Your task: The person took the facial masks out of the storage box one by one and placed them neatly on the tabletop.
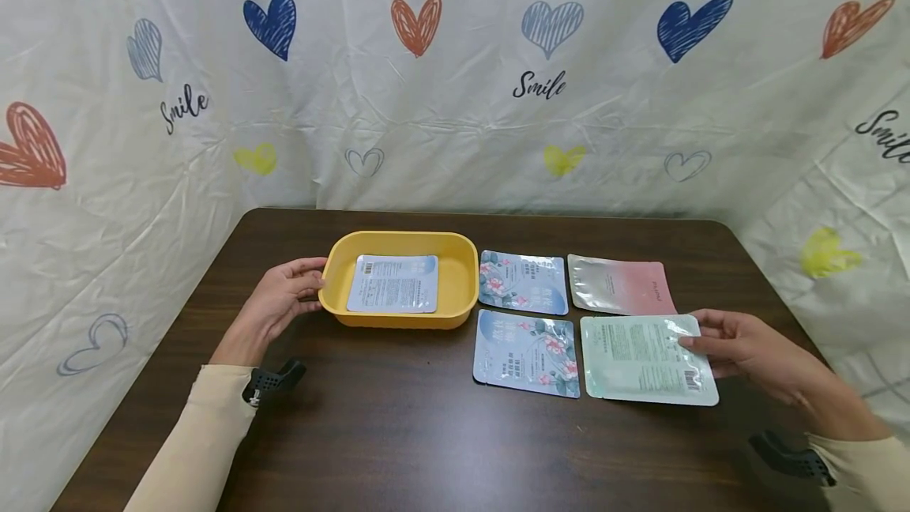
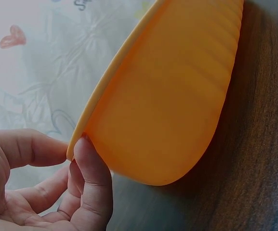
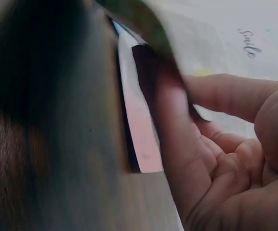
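My left hand (image 1: 284,299) pinches the left rim of a yellow plastic basin (image 1: 398,322), thumb and fingers on either side of the edge in the left wrist view. Inside the basin lies a pale blue sheet-mask packet (image 1: 394,295), printed text upward. On the right, my right hand (image 1: 753,350) holds a light green sheet-mask packet (image 1: 640,362) by its right edge, thumb on top and fingers beneath. The right wrist view shows this packet nearly edge-on and dark, with a pink-and-silver packet (image 3: 143,134) lying beyond it.
Two blue floral packets (image 1: 522,291) lie one behind the other, right of the basin. The pink-and-silver packet lies behind the green one. All are on a dark brown wooden table (image 1: 426,433). A white curtain (image 1: 455,117) with hearts hangs behind and at both sides.
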{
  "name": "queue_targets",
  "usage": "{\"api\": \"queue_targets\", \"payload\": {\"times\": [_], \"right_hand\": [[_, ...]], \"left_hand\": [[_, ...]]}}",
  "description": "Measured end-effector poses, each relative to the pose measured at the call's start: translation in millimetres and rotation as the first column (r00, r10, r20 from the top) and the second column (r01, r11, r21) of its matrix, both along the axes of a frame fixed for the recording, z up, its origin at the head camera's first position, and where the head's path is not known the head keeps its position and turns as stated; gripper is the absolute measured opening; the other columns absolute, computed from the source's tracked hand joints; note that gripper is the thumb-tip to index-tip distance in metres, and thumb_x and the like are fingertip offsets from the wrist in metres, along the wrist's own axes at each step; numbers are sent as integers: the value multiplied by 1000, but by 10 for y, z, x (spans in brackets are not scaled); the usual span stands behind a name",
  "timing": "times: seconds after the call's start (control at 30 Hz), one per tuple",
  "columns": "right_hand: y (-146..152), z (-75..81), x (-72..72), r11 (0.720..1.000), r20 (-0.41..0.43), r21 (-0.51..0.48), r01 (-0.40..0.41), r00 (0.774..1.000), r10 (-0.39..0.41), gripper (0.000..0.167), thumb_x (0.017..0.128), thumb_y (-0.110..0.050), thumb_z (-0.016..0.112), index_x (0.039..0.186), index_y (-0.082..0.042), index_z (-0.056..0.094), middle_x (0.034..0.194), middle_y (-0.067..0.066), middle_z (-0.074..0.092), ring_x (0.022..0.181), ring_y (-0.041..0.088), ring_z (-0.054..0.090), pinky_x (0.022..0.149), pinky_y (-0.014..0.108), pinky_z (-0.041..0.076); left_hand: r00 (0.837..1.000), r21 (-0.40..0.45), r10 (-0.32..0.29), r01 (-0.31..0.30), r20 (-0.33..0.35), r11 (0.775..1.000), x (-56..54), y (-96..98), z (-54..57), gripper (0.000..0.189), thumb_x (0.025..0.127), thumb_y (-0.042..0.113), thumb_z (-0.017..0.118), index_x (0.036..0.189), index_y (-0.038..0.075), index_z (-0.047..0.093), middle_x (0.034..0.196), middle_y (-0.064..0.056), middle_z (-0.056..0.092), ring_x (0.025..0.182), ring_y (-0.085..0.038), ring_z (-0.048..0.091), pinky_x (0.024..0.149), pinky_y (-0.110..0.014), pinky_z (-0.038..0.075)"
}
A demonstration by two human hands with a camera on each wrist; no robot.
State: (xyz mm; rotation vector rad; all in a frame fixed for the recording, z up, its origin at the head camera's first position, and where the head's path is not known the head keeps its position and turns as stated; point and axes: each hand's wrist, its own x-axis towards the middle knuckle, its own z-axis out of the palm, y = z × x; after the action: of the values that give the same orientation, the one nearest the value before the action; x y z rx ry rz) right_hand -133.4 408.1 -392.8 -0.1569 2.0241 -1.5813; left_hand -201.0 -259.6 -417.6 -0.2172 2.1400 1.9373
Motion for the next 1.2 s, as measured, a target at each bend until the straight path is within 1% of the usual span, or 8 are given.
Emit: {"api": "queue_targets", "payload": {"times": [0.23,0.47,0.53,0.67,0.77,0.9,1.1,1.2], "right_hand": [[-51,-13,-13,986,-87,169,11,996,3,34,102,-9,59,125,14,48,102,4,75,86,23,73,74,43,62],[-75,-1,-23,954,-158,297,30,987,19,48,101,-9,61,132,23,42,98,6,72,83,17,71,74,37,62],[-69,44,-29,935,-182,355,19,982,49,47,102,-9,60,132,23,43,101,11,72,83,16,71,73,36,61],[-82,201,-39,861,-225,508,16,968,114,47,103,-19,59,133,16,51,114,24,70,88,18,72,73,34,61],[-123,333,-52,828,-259,561,28,955,143,48,104,-25,59,135,11,54,120,25,69,91,18,73,73,32,60],[-238,462,-101,849,-327,526,48,933,150,46,103,-24,61,135,9,55,117,18,72,91,13,73,74,28,59],[-583,563,-209,946,-375,324,7,919,122,39,104,-15,59,135,8,54,112,13,74,98,18,74,79,32,61],[-800,599,-276,973,-368,229,-22,923,108,38,104,-16,59,135,5,54,114,12,74,103,22,73,83,33,61]], "left_hand": [[1000,12,-2,2,-6,1000,-6,3,5,51,104,11,56,152,2,42,143,-24,46,107,-26,63,81,-27,59],[1000,-4,4,-4,-1,1000,-15,5,17,51,104,12,56,152,3,42,144,-24,46,110,-29,61,83,-27,59],[1000,-7,3,-3,-2,1000,-18,5,21,51,104,13,56,152,3,42,144,-24,46,110,-28,61,83,-27,59],[1000,-14,3,-3,-4,1000,-20,0,30,52,104,13,56,152,3,42,145,-23,46,111,-29,61,83,-27,59],[1000,-19,0,0,-7,1000,-19,-1,37,52,104,13,56,152,3,41,144,-24,46,111,-29,61,83,-27,59],[1000,-22,-1,0,-10,1000,-21,0,45,52,104,13,56,153,3,41,143,-24,46,111,-30,61,83,-27,59],[1000,-42,-2,2,0,999,-18,6,46,53,103,13,57,153,3,41,146,-24,46,111,-30,60,83,-27,59],[1000,-57,1,-1,10,998,-10,14,40,53,103,12,57,153,4,41,145,-24,47,112,-31,58,81,-27,59]]}}
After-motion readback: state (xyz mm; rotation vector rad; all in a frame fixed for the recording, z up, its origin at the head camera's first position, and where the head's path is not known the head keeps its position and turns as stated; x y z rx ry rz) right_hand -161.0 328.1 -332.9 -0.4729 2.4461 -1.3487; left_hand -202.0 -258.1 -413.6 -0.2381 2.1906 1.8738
